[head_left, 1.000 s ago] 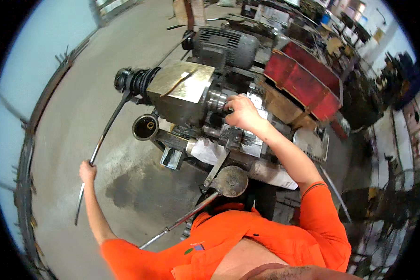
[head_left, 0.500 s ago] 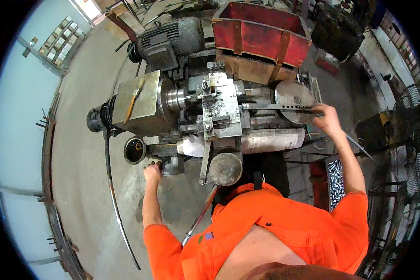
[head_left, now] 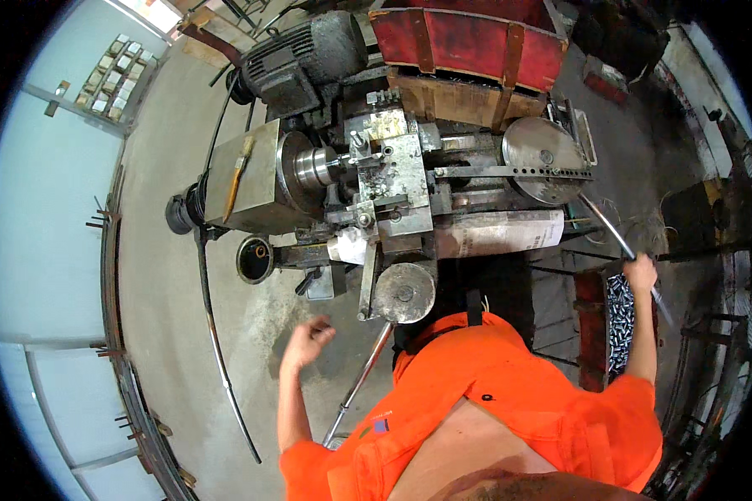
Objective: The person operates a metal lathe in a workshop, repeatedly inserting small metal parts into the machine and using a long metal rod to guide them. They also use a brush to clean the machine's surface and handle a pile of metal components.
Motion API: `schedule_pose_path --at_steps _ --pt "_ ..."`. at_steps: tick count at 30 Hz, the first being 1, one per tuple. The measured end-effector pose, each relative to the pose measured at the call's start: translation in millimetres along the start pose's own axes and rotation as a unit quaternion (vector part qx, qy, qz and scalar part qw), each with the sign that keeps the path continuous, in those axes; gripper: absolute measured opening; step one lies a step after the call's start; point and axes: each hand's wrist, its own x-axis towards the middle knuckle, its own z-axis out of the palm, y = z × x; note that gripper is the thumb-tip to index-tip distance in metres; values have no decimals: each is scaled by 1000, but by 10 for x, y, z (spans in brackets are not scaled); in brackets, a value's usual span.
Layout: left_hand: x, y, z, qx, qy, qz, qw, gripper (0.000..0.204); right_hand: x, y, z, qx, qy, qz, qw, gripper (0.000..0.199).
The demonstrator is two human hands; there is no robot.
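Concrete workshop floor (head_left: 175,275) surrounded the lathe (head_left: 368,192). The right hand (head_left: 641,273) had its fingers wrapped around a long metal rod (head_left: 603,219) beside the lathe's disc; likely stiff, heavy and slick, best gripped mid-shaft. The left hand (head_left: 307,342) hung empty, fingers loosely curled.

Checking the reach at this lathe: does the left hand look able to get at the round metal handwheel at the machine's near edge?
Probably yes. The left hand hangs empty and loosely curled, apart from the round metal handwheel, with only bare floor between them.
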Motion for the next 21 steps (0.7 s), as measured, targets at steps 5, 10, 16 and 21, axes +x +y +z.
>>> schedule_pose_path --at_steps 5,10,16,21 --pt "-468 771 669 12 -117 42 992 34 -968 -254 -138 184 -44 -12 982 34" --pt "-275 537 936 44 -61 81 994 26 -1343 -616 -460 318 -78 25 945 29" --pt "-288 657 904 39 -61 85 994 24 -1404 -646 -403 269 -66 37 960 28" --pt "-300 633 907 31 -49 78 995 24 -1404 -670 -312 266 -16 14 964 26"
